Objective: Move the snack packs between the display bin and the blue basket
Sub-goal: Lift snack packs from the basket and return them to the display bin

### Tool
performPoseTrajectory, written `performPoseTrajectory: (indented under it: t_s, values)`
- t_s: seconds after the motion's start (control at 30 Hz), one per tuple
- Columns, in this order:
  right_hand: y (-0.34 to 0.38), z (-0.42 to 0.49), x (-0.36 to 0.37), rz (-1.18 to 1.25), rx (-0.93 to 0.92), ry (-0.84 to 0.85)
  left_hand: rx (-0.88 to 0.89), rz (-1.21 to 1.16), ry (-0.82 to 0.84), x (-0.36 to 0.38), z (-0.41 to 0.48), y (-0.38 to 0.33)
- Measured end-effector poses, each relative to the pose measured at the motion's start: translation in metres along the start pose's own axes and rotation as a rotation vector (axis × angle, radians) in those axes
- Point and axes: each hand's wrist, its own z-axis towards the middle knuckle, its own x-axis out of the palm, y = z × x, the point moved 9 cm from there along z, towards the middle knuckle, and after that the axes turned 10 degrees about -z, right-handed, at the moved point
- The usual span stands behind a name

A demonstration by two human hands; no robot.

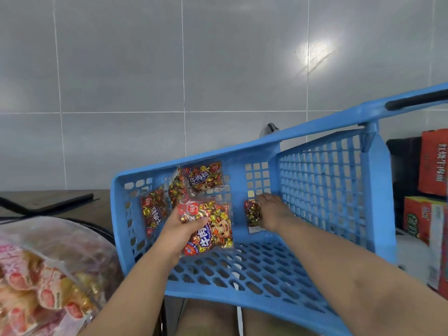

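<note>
Far left: the display bin (60, 235), a clear tub w/ pink-and-orange wrapped snacks, is set just beside the blue basket (315, 185), prob. so each transfer needs only a short reach. The basket is tipped, opening toward the person, apparently propped over the knees. This way the contents are kept in plain view & within arm's reach.

Loose packs (154, 209) are bunched at the left end of the basket's far wall, likely slid there by the tilt. The left hand (180, 229) is closed round a large pack (213, 229), thumb laid over its face, near the left-centre of the basket. The right hand (271, 212) is curled on a narrow pack (252, 213), seen edge-on, by the solid centre strip of the far wall. One pack per hand is held, presumably for speed. Whether packs are going in or out can't be told.

Red cartons (432, 163) are stacked beyond the basket's right end.
</note>
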Motion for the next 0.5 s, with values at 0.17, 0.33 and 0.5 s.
performPoseTrajectory:
  t_s: [0.17,0.33,0.5]
  values:
    - [-0.002,0.012,0.015,-0.2,0.052,-0.041,0.008,0.019,-0.025,-0.01,0.003,0.007]
    - [-0.003,0.018,0.018,-0.307,0.055,-0.029,-0.045,-0.079,-0.065,-0.016,0.007,0.022]
    - [-0.004,0.01,0.01,-0.404,0.012,0.083,-0.041,-0.084,-0.056,-0.014,0.001,0.027]
